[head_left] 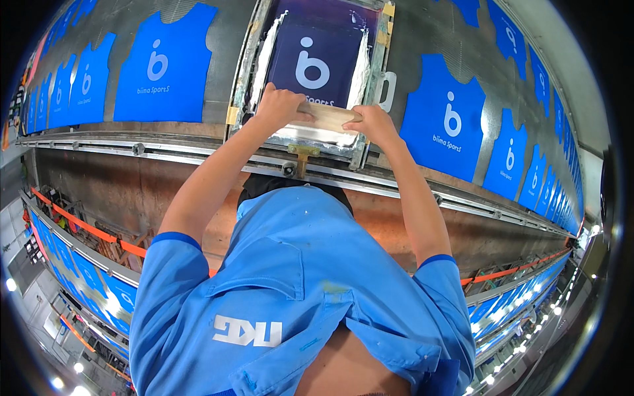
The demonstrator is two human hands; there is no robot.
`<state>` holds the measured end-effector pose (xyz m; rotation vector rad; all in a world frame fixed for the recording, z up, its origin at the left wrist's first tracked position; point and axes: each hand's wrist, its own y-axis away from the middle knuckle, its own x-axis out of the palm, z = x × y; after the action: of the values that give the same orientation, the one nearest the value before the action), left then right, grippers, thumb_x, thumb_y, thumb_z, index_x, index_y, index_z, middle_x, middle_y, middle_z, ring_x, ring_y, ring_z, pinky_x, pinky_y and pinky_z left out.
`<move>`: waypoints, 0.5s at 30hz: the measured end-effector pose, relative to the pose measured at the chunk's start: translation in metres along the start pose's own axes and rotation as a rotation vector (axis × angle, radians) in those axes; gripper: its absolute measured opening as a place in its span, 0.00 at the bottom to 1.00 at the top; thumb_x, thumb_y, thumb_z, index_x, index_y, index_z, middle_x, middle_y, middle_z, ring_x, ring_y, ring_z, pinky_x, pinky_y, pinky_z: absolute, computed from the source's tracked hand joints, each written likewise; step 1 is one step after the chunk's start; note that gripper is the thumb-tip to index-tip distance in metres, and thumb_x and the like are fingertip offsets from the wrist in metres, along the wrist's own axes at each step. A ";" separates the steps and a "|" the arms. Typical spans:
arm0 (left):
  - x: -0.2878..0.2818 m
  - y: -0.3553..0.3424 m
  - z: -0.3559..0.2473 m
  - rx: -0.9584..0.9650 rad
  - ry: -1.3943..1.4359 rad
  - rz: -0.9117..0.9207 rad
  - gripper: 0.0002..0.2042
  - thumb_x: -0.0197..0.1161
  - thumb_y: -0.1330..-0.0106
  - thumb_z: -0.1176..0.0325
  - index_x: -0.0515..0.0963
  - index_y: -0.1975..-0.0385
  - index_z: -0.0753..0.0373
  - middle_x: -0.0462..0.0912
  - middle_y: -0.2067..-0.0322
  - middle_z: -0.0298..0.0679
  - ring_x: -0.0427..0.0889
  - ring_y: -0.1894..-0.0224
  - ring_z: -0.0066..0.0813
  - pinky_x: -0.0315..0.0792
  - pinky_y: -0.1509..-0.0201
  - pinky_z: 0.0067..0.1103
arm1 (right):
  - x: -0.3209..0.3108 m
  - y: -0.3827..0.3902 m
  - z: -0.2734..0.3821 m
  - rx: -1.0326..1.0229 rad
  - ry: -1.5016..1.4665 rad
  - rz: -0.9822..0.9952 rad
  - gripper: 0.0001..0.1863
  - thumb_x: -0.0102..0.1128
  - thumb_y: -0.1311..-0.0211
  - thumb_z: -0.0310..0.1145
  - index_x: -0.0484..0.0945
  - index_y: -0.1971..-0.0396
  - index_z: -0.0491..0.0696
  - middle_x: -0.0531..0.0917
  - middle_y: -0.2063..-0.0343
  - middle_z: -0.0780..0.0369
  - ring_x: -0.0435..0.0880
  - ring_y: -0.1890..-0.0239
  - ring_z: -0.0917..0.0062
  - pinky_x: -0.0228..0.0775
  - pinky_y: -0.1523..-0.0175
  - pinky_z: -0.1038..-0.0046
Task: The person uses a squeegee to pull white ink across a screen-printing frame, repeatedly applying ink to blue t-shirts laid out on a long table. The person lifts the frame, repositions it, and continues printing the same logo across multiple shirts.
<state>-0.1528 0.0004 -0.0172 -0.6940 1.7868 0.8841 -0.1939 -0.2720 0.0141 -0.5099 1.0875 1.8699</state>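
Note:
Both my hands grip a wooden-handled squeegee [329, 117] that lies across the near end of a screen printing frame [246, 86]. My left hand [281, 107] is closed round the squeegee's left end, and my right hand [375, 124] round its right end. Beyond the squeegee the dark mesh [333, 39] bears a light rounded emblem. White ink [362, 63] is smeared along both sides of the mesh. Below the squeegee more white ink shows at the near end. The fabric under the frame is hidden.
Blue garment panels with white prints lie along the long table, one [165, 66] left of the frame and one [444, 115] right. A metal rail [191, 152] runs along the table's near edge, in front of my body. A white handle [388, 91] sticks out from the frame's right side.

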 end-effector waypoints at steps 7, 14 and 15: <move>-0.008 -0.050 0.033 0.031 0.205 0.395 0.39 0.70 0.62 0.23 0.88 0.67 0.58 0.88 0.68 0.43 0.87 0.59 0.46 0.77 0.55 0.37 | -0.006 -0.040 -0.031 -0.119 -0.087 0.237 0.32 0.78 0.52 0.51 0.84 0.55 0.41 0.86 0.62 0.55 0.83 0.64 0.70 0.76 0.57 0.68; -0.105 -0.133 0.065 0.064 0.144 -0.352 0.29 0.67 0.47 0.32 0.82 0.73 0.58 0.84 0.78 0.39 0.83 0.70 0.43 0.68 0.55 0.36 | -0.044 -0.028 -0.052 0.213 -0.499 -1.025 0.18 0.70 0.37 0.37 0.81 0.49 0.49 0.86 0.63 0.59 0.83 0.67 0.74 0.75 0.60 0.70; -0.116 -0.149 0.069 0.078 0.130 -0.348 0.29 0.66 0.46 0.32 0.81 0.74 0.58 0.83 0.78 0.39 0.83 0.70 0.43 0.67 0.56 0.36 | -0.034 -0.026 -0.078 0.201 -0.336 -1.035 0.16 0.67 0.35 0.37 0.82 0.50 0.50 0.86 0.65 0.60 0.82 0.68 0.75 0.73 0.62 0.71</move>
<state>0.0394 -0.0207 0.0360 -0.9940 1.7327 0.5427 -0.1598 -0.3489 -0.0163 -0.4818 0.5780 0.8776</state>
